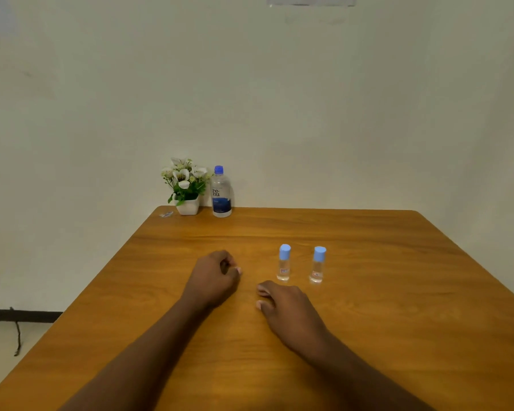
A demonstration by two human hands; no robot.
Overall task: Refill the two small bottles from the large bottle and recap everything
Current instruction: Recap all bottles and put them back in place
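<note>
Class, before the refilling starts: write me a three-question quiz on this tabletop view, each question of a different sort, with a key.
1. True or false: both small bottles wear their caps.
2. The large bottle stands beside: A) a flower pot B) a mug C) a book.
3. Fill in: the left hand and right hand hold ____.

Key: 1 true; 2 A; 3 nothing.

Wooden table (pixel 368 292) vs plain pale wall (pixel 279 99), dark baseboard (pixel 21 315), light floor (pixel 0 351) btm left
</note>
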